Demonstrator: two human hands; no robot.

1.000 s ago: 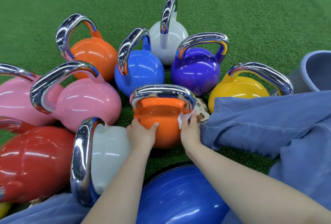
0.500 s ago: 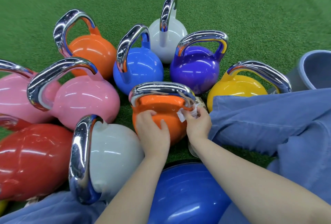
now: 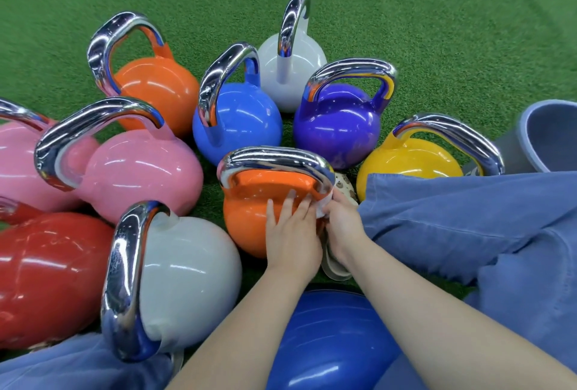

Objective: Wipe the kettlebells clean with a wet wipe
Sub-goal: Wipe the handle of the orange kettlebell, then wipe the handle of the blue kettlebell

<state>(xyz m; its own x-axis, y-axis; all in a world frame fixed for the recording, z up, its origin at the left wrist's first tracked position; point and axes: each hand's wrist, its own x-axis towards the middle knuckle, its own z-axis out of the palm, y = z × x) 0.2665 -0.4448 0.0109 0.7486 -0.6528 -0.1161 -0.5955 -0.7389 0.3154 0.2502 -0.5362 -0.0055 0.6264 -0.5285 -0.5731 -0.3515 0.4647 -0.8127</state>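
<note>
An orange kettlebell (image 3: 249,211) with a chrome handle stands on the green turf right in front of me. My left hand (image 3: 292,233) lies flat on its right front side, fingers straight and spread. My right hand (image 3: 342,221) pinches a white wet wipe (image 3: 324,207) against the right end of the handle where it meets the body. Most of the wipe is hidden between my two hands.
Several more kettlebells ring it: grey (image 3: 187,274), red (image 3: 46,277), pink (image 3: 137,171), a second orange (image 3: 156,86), blue (image 3: 240,121), white (image 3: 293,58), purple (image 3: 340,130), yellow (image 3: 409,165). A blue ball (image 3: 327,346) lies between my arms. My blue trouser leg (image 3: 452,218) and a grey tub (image 3: 549,136) are at right.
My left hand has slid from the kettlebell's left side across its front to the right side. My right hand with the wipe has risen to the handle's right end.
</note>
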